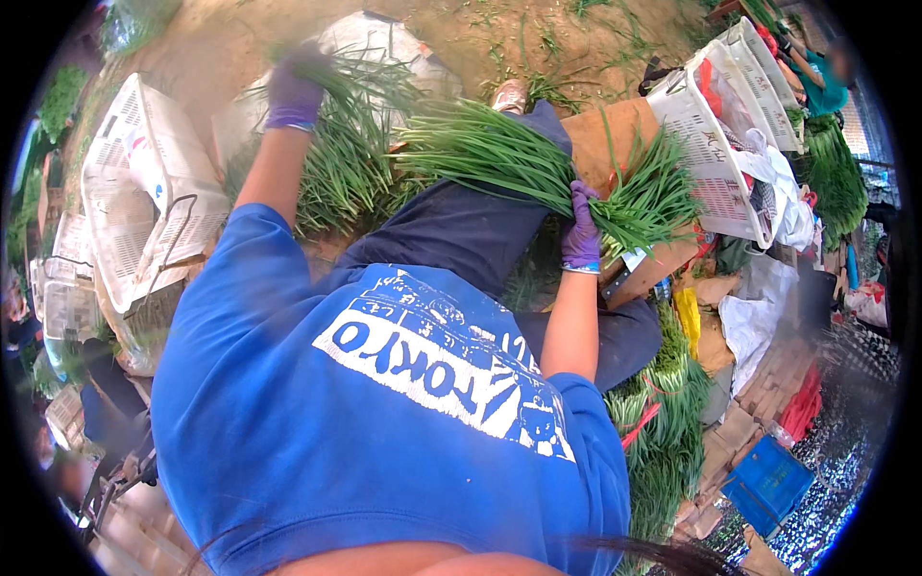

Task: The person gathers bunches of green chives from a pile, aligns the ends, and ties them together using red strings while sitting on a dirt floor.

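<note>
My right hand [580, 232], in a purple glove, is closed round a thick bunch of garlic chives [490, 158]. The pale stem ends point left and the green leaf tips spread to the right, above a brown cardboard-coloured surface [615, 134]. Out at the upper left, my left hand [296, 88], also gloved in purple, is smeared by motion. Green blades lie right beside it, and whether its fingers hold any cannot be made out. Below and right of that hand lies a loose pile of chives [346, 158].
White plastic crates stand at the left [144, 192] and right [706, 144]. A white sack [384, 48] lies at the far side. Tied chive bundles [663, 413] rest by my right side, near a blue crate [766, 485]. Another person [821, 82] is at the far right.
</note>
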